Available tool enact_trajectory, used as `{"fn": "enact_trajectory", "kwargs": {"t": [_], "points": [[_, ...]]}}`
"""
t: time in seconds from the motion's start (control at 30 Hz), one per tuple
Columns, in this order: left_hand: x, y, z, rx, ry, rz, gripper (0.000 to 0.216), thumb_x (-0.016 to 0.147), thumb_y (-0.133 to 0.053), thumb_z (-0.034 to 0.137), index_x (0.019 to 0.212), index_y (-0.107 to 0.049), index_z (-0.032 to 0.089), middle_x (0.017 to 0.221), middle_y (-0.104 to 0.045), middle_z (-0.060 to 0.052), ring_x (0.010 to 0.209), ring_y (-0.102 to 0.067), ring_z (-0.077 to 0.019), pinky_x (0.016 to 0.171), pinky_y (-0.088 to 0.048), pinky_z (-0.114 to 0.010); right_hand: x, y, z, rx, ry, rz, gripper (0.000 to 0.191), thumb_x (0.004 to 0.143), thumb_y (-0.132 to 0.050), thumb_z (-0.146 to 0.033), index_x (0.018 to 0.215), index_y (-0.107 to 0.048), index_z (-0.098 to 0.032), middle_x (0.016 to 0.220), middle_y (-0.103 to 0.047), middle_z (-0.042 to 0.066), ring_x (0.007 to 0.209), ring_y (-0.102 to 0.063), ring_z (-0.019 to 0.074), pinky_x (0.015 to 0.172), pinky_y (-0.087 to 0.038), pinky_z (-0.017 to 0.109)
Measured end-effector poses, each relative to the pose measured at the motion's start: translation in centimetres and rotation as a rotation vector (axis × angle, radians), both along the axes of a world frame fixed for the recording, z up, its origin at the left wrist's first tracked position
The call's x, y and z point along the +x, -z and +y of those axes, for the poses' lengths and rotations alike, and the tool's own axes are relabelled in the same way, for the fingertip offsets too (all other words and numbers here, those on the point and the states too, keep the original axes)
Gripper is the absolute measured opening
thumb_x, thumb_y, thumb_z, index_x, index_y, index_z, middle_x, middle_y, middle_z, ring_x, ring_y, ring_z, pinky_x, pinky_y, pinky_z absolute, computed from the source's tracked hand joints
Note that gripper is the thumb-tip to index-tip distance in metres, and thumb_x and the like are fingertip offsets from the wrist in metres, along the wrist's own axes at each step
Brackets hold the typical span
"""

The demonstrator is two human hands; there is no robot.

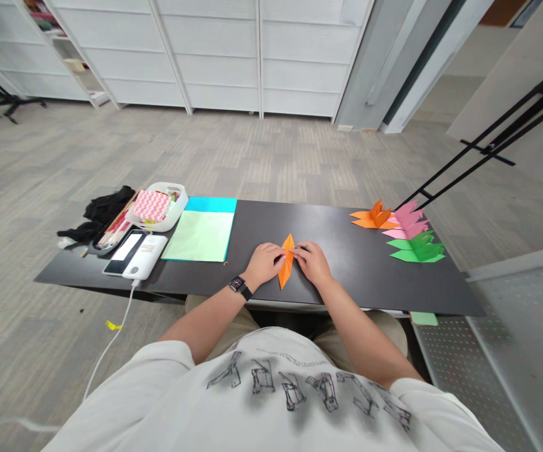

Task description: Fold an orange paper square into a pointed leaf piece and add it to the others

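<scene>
Risk 1: the orange folded paper point(287, 266) could skew on the bench point(318, 220). Probable cause: unequal pressure from the left hand point(265, 262) and the right hand point(314, 263). Risk 2: a crease could set off-centre. Probable cause: a layer slipping beneath the fingers, which cover part of the edges. Risk 3: the pointed ends could bend if a palm or wrist drags across them.

Position, with the paper stack point(198, 235) as landmark: the orange folded paper lies to the right of the stack, well apart from it, one point aimed at the wearer's body. It sits between the two sets of fingers; the left fingers touch its left edge, the right fingers its right edge, both nearer the far point.

Finger state: drawn together and bearing on the paper. From where I stand, I cannot tell whether either set pinches a layer or merely presses.
</scene>
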State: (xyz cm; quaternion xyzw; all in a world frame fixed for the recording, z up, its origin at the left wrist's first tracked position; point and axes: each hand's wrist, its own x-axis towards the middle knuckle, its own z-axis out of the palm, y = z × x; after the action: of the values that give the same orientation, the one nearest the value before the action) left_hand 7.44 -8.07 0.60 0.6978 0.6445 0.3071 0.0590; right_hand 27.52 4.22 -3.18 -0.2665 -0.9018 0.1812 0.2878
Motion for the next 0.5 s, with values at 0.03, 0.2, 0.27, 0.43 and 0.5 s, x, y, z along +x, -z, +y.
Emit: {"fn": "enact_trajectory", "kwargs": {"t": [0.03, 0.2, 0.27, 0.43, 0.5], "points": [[0.0, -0.2, 0.0, -0.004, 0.003, -0.002, 0.019, 0.105, -0.061, 0.027, 0.109, -0.08, 0.023, 0.113, -0.08, -0.007, 0.109, -0.071, -0.0234, 0.108, -0.052, -0.044, 0.0, 0.0, 0.0, 0.007, -0.001, 0.005, 0.026, 0.103, -0.063, -0.026, 0.119, -0.083, -0.03, 0.128, -0.071, 0.011, 0.121, -0.064, 0.0291, 0.109, -0.054, 0.051], [0.8, -1.8, 0.1, -0.102, 0.007, 0.1, 0.025, 0.099, -0.074, 0.047, 0.103, -0.077, 0.022, 0.105, -0.081, -0.009, 0.106, -0.072, -0.0284, 0.107, -0.05, -0.047, -0.2, -0.4, -0.1, 0.029, -0.03, -0.003, 0.019, 0.103, -0.067, -0.031, 0.115, -0.083, -0.03, 0.131, -0.069, 0.011, 0.125, -0.063, 0.0299, 0.11, -0.053, 0.051], [1.3, -2.4, 0.3, -0.159, 0.006, 0.169, 0.032, 0.093, -0.081, 0.051, 0.105, -0.076, 0.022, 0.107, -0.081, -0.01, 0.106, -0.072, -0.0317, 0.11, -0.048, -0.052, -0.3, -0.6, -0.1, 0.037, -0.023, -0.013, 0.017, 0.103, -0.068, -0.032, 0.111, -0.083, -0.031, 0.132, -0.068, 0.011, 0.125, -0.062, 0.0305, 0.11, -0.052, 0.052], [2.4, -3.3, 1.3, -0.202, -0.023, 0.321, 0.012, 0.099, -0.073, 0.028, 0.107, -0.077, 0.02, 0.106, -0.082, -0.012, 0.104, -0.073, -0.0323, 0.111, -0.044, -0.055, -0.1, -1.0, -0.3, 0.053, -0.019, -0.025, 0.014, 0.102, -0.069, -0.032, 0.105, -0.082, -0.029, 0.133, -0.069, 0.012, 0.126, -0.061, 0.0315, 0.11, -0.051, 0.054], [2.6, -3.5, 1.6, -0.2, -0.025, 0.356, 0.011, 0.101, -0.07, 0.027, 0.103, -0.078, 0.019, 0.102, -0.082, -0.013, 0.1, -0.073, -0.0323, 0.105, -0.046, -0.053, -0.1, -1.1, -0.4, 0.048, -0.011, -0.028, 0.013, 0.102, -0.069, -0.031, 0.104, -0.082, -0.03, 0.132, -0.07, 0.011, 0.125, -0.062, 0.0313, 0.109, -0.051, 0.054]]}}
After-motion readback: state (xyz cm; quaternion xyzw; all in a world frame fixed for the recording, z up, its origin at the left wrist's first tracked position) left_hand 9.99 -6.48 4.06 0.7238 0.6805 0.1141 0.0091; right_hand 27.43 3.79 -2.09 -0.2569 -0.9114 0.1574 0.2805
